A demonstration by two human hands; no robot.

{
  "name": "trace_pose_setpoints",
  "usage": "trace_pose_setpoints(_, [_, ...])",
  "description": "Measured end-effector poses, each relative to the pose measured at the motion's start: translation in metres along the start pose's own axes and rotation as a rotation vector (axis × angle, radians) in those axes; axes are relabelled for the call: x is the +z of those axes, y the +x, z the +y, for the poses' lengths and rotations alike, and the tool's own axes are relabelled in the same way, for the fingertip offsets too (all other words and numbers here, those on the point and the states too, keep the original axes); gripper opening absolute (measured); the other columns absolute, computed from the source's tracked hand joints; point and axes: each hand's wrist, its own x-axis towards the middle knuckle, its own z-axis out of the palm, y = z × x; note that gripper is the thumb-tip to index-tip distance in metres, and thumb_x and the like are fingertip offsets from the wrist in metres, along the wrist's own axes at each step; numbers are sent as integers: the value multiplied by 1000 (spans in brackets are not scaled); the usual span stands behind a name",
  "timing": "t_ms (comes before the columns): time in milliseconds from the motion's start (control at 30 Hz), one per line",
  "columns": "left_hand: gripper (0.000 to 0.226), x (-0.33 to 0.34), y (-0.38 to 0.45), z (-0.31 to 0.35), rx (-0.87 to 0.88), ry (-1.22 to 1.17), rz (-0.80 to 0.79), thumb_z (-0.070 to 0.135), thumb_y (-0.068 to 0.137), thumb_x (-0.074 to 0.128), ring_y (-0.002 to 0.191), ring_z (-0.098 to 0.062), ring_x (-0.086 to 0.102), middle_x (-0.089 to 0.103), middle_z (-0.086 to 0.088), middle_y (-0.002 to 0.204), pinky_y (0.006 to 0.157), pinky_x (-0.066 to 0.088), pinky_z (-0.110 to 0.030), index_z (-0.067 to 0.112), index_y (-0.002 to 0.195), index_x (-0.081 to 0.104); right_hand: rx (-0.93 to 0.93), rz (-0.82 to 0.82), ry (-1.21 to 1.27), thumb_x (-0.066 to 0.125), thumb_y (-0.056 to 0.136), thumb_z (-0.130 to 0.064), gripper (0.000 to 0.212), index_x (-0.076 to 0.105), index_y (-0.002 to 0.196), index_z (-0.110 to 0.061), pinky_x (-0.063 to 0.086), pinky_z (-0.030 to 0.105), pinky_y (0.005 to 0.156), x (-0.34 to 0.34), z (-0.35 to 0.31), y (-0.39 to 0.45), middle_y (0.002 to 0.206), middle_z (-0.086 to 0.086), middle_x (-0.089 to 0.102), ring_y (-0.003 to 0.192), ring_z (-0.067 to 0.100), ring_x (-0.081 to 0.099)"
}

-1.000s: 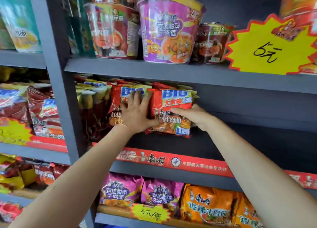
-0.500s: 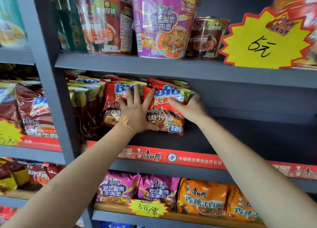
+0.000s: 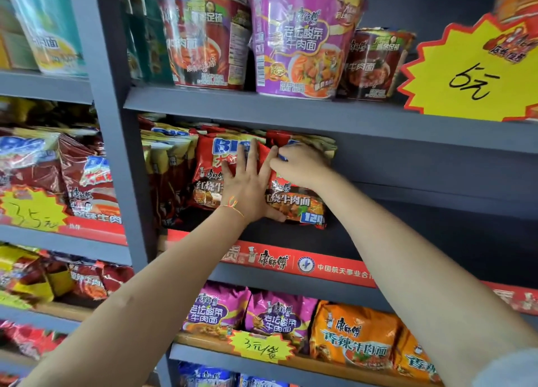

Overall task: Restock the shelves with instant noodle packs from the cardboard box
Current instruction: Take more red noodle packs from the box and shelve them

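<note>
Head view: upright noodle pack (image 3: 294,194).

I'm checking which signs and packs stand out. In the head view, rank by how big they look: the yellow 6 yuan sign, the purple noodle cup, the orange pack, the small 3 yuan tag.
1. 6 yuan sign, cut off at the edge
2. Purple cup
3. Orange pack, close to the cup; nearness makes it unsure
4. 3 yuan tag
</note>
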Motion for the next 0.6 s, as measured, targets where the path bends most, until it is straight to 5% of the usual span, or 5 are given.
trace_pose_setpoints(133, [149, 2, 3, -2, 31, -51, 22, 83, 49, 73, 152, -32, -15, -24, -5, 163, 115, 8, -70, 36, 150, -27, -13, -83, 160, 42, 96, -44, 32, 56, 75, -25, 38, 31, 71, -3, 5, 3, 86, -2, 59, 94, 22, 59])
trace_pose_setpoints(200, [149, 4, 4, -2, 36, -48, 36, 82, 49, 74, 152, -33, -13, -23, -4, 164, 114, 9, -71, 39, 149, -27, -38, -69, 84, 42, 97, -45, 39, 61, 123, -23, 37, 38, 106, 0, 11, 2, 135, 4, 56, 132, 24, 46])
trace_pose_setpoints(267, [146, 6, 4, -2, 35, -48, 57, 82, 50, 74, 152, -36, -10, -21, -7, 164, 114, 10, -71, 42, 149, -27, -43, 76, -21, 44, 96, -51, 66, 31, 154, -21, 9, 46, 124, 9, 17, -10, 161, 5, 27, 150, 24, 19])
trace_pose_setpoints(433, [142, 8, 4, -1, 30, 18, 67, 90, 53, 62, 152, -40, -6, -18, -11, 165, 113, 14, -71, 40, 148, -30, -30, 111, -284, 42, 81, -83, 108, -1, 159, -24, -5, 57, 122, 26, 41, -44, 167, 10, 4, 154, 29, 0])
trace_pose_setpoints(600, [142, -1, 0, -1, 33, -5, 24, 87, 54, 66, 152, -39, -6, -17, -10, 165, 115, 14, -69, 41, 149, -28, -84, 203, -236, 45, 86, -77, 103, 3, 160, -19, -3, 53, 123, 16, 43, -53, 167, 11, 5, 155, 27, 1])
